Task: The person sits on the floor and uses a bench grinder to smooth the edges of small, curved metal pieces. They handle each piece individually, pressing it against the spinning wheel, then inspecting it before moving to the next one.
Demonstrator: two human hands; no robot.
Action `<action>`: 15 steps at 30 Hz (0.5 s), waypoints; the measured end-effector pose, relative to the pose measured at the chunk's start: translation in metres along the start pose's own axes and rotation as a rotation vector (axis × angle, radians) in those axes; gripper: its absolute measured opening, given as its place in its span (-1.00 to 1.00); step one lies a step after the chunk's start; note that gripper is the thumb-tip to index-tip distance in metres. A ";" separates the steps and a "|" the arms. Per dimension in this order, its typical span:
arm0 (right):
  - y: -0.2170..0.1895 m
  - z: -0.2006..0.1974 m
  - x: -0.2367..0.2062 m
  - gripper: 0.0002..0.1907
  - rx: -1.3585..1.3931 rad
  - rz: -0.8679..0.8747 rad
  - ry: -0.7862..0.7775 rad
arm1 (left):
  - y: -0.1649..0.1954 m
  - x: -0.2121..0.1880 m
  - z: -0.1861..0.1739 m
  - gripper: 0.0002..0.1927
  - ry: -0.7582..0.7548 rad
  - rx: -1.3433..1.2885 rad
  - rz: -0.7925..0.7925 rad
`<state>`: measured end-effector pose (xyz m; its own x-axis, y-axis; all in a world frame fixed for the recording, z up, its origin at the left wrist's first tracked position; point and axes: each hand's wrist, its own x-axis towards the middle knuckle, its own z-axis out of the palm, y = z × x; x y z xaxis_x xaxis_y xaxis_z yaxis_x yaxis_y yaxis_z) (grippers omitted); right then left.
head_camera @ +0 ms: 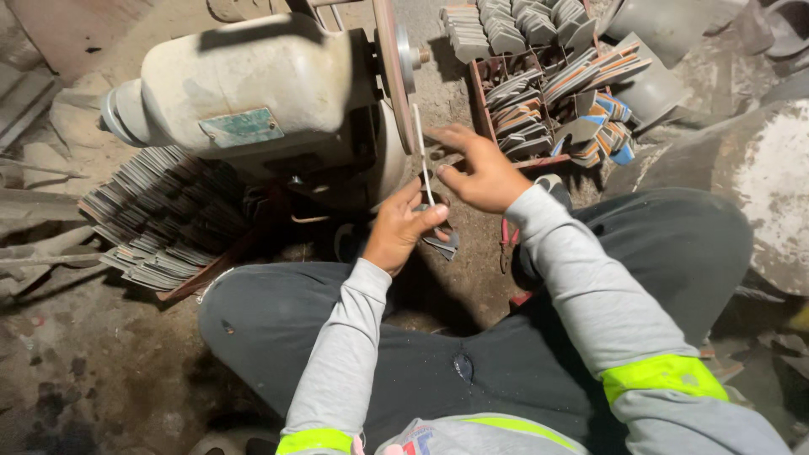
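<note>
My left hand (401,227) grips a thin flat metal blade (422,156), seen edge-on and pointing up toward the grinding wheel (390,59) of a dusty bench grinder (253,80). A grey handle-like end (442,243) shows below that hand. My right hand (477,171) hovers just right of the blade, fingers curled and pinching near its middle. Both hands sit below the wheel's rim, between my folded knees.
A stack of grey metal blanks (164,219) leans at the left on the floor. A red-brown crate (548,101) of more blanks, some with coloured handles, stands at upper right. A large dusty rounded object (758,177) sits at the right.
</note>
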<state>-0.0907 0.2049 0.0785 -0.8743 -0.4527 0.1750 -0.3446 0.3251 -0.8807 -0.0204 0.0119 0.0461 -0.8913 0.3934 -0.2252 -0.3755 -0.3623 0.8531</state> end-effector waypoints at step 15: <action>0.002 0.018 0.021 -0.35 -0.025 -0.035 0.169 | 0.006 0.011 -0.013 -0.17 0.059 -0.160 -0.059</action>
<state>-0.1033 0.1815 0.0727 -0.9058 -0.3188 0.2792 -0.3827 0.3328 -0.8618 -0.0362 0.0030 0.0430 -0.8781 0.3694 -0.3042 -0.4592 -0.4716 0.7528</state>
